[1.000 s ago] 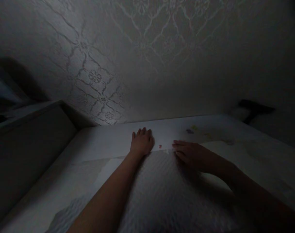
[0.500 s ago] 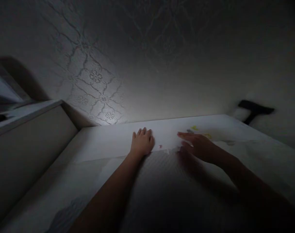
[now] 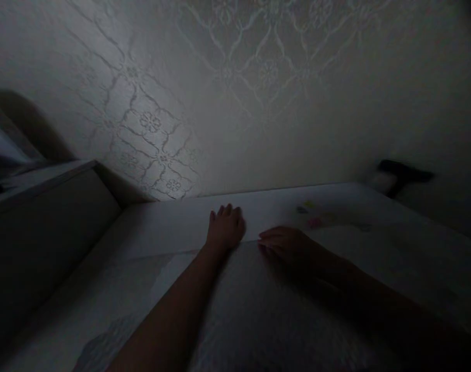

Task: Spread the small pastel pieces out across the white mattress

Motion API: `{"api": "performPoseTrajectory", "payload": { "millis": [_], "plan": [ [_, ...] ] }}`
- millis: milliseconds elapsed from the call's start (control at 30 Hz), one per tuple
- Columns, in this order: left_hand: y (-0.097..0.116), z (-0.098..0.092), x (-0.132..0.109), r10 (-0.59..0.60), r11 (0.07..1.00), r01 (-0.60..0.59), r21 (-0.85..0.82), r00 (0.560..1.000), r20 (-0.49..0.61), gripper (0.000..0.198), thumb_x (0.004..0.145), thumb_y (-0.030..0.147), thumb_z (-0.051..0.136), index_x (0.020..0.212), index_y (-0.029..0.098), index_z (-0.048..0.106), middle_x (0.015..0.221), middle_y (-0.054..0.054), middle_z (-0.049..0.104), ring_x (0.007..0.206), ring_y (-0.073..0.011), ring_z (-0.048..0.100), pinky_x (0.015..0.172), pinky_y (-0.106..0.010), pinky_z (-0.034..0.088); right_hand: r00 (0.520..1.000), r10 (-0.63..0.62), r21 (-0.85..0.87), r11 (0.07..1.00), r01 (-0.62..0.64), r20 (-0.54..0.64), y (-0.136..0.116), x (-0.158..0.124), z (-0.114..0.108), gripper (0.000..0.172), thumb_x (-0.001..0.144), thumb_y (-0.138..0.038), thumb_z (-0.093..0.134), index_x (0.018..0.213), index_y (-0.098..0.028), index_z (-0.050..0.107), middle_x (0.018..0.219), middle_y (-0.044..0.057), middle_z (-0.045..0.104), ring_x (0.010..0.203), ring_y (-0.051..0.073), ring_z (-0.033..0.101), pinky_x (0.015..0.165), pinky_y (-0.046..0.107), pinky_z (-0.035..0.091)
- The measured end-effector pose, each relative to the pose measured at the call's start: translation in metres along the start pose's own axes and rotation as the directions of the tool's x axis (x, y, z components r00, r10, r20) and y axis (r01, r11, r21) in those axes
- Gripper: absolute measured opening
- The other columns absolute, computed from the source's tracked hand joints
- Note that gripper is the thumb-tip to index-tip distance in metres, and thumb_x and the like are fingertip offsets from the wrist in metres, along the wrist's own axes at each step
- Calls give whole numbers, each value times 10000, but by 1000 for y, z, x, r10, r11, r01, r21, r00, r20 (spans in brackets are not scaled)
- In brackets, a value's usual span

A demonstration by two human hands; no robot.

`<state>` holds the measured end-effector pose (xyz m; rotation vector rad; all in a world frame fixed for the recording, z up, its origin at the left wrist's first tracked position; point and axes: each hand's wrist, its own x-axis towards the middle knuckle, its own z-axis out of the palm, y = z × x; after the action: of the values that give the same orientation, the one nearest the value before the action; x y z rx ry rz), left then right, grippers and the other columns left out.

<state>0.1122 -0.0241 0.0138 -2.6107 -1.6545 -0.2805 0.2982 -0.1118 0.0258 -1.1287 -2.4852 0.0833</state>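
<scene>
My left hand (image 3: 225, 227) rests palm down on the white surface (image 3: 181, 219), its fingers a little bent and apart. Close to its right, my right hand (image 3: 285, 244) has its fingertips drawn together at the far edge of a pale, textured sheet (image 3: 243, 289). Whatever those fingertips may hold is hidden in the dim light. Just beyond that hand lie small coloured pieces: a yellow one (image 3: 308, 203), a dark grey one (image 3: 302, 210) and a pink one (image 3: 314, 222), all too blurred to name.
A patterned wall (image 3: 235, 129) rises behind the white surface. At the left stands a box-like cabinet (image 3: 65, 217) with things on top. A black T-shaped object (image 3: 404, 173) is at the far right. The view is dark.
My right hand has moved left and nearer, fingers closing over where a small pinkish piece lay. The pink piece farther right is now uncovered. My left hand stays put.
</scene>
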Motion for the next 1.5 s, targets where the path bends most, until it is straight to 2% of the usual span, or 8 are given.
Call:
{"api": "performPoseTrajectory", "payload": {
  "millis": [200, 333, 467, 567, 867, 1100, 1300, 1500],
  "plan": [
    [0, -1, 0, 6, 1000, -6, 12, 1000, 9, 418, 966, 312, 307, 1332, 199, 473, 1472, -136, 426, 1352, -290, 375, 1079, -535, 305, 999, 33, -18, 999, -33, -5, 7, 0, 0, 297, 905, -143, 428, 811, -151, 710, 864, 104, 705, 824, 189, 629, 786, 322, 490],
    [0, -2, 0, 10, 1000, -10, 9, 1000, 7, 423, 967, 311, 295, 1331, 194, 476, 1466, -140, 435, 1345, -293, 384, 1073, -539, 314, 973, 185, -57, 979, -194, -135, 37, -7, -10, 273, 859, -124, 451, 922, -147, 716, 932, 109, 710, 887, 203, 647, 812, 326, 494],
    [0, -2, 0, 8, 1000, -8, -5, 1000, 16, 438, 965, 315, 309, 1355, 183, 458, 1479, -142, 418, 1360, -297, 364, 1083, -541, 302, 819, 466, -147, 833, -534, -335, 85, -26, -31, 301, 844, -149, 446, 956, -147, 725, 959, 113, 719, 851, 211, 670, 782, 322, 506],
    [0, -1, 1, 1, 1000, -1, -12, 1000, 19, 436, 962, 315, 319, 1352, 184, 462, 1482, -142, 416, 1358, -301, 368, 1086, -550, 295, 739, 563, -211, 723, -658, -370, 115, -38, -37, 259, 800, -187, 509, 909, -200, 744, 908, 72, 737, 806, 216, 680, 724, 308, 510],
    [-2, 1, 2, 11, 1000, -11, 8, 1000, 27, 428, 976, 317, 309, 1361, 189, 447, 1482, -143, 411, 1358, -297, 369, 1081, -544, 298, 733, 603, -190, 716, -671, -315, 144, -50, -20, 155, 685, -233, 641, 793, -234, 752, 772, 17, 748, 706, 200, 681, 602, 258, 479],
    [-4, 4, 2, 23, 999, -23, 26, 1000, 8, 402, 982, 309, 317, 1333, 191, 474, 1453, -143, 446, 1329, -292, 407, 1062, -526, 325, 711, 566, -104, 747, -656, -418, 141, -46, -20, 194, 750, -184, 561, 812, -214, 743, 830, 50, 751, 754, 207, 690, 692, 291, 518],
    [3, -7, -5, -5, 1000, 5, -12, 1000, -4, 323, 969, 252, 354, 1186, 173, 579, 1297, -137, 578, 1224, -263, 509, 1032, -460, 370, 751, 434, 23, 872, -488, -497, 102, -30, -12, 293, 844, -222, 447, 913, -185, 729, 934, 101, 741, 865, 233, 688, 810, 362, 539],
    [34, -40, -34, -102, 988, 105, -110, 994, 31, 314, 950, 343, 494, 1177, 151, 594, 1198, -116, 626, 1096, -241, 590, 981, -466, 430, 878, 302, 5, 946, -323, -372, 42, -33, 25, 352, 866, -206, 411, 1059, -180, 704, 1113, 130, 705, 1069, 257, 637, 995, 453, 470]
  ]
}}
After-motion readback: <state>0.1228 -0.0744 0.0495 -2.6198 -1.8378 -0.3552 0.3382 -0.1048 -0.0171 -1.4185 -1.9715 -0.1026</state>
